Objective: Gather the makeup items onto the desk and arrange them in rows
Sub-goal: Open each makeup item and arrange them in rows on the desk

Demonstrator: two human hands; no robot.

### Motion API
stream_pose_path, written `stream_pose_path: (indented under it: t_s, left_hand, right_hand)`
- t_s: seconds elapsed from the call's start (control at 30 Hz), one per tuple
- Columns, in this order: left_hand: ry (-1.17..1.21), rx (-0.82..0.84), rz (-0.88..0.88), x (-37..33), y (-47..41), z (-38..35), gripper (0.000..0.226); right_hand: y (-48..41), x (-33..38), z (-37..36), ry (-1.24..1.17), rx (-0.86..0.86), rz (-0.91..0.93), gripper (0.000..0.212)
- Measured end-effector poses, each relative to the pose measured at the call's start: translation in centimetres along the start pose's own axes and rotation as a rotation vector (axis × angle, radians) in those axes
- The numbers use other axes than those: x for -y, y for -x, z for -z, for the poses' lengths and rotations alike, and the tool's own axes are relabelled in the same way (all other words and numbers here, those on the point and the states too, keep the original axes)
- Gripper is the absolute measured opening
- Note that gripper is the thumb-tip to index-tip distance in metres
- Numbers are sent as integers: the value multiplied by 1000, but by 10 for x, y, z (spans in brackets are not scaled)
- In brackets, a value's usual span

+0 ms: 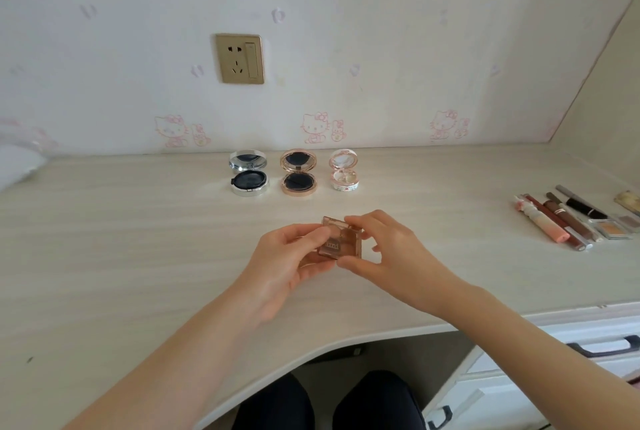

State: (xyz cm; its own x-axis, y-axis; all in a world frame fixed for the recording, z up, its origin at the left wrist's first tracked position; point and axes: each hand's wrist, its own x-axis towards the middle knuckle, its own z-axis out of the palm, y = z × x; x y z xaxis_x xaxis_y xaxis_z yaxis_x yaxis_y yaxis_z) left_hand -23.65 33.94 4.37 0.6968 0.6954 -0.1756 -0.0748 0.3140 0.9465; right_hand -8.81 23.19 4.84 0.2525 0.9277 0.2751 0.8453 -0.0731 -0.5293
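Hidden: my left fingers (311,235) cover part of the brown case (337,239); its label is blurred.
Hold: both hands' fingers pinch it above the desk (138,239).
Beyond fingers: three open compacts (298,171).

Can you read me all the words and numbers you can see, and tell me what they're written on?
Brown square compact, held in both hands: dark lettering on its lid, too blurred to read.
Wall socket: no words show.
Wallpaper: only pink cartoon cats, no words.
Three open round compacts: no text shows.
Lipsticks and pencils at the right: any print is too small to read.
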Motion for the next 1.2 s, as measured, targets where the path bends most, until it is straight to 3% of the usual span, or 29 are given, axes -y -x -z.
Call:
stream_pose_path:
  t_s: [0.23, 0.43, 0.57, 0.83, 1.03, 1.2]
  left_hand:
    - [243, 77, 100, -4, 12, 15, 37]
    - [381, 84, 134, -2, 15, 20, 38]
    - [343, 79, 142, 2, 15, 20, 37]
    - [296, 61, 179, 4, 16, 26, 36]
    - [257, 87, 153, 2, 18, 26, 36]
    - [74, 34, 86, 2, 17, 29, 30]
  right_hand:
    - [-9, 20, -15, -50, 3, 23, 55]
    - [-9, 30, -17, 51, -23, 109, 59]
    - [-9, 34, -16, 65, -23, 170, 56]
    - [-16, 30, -11, -72, 56, 81, 49]
    - [-17, 32, -1, -104, 115, 77, 29]
    - [-20, 30, 0, -39, 96, 91, 27]
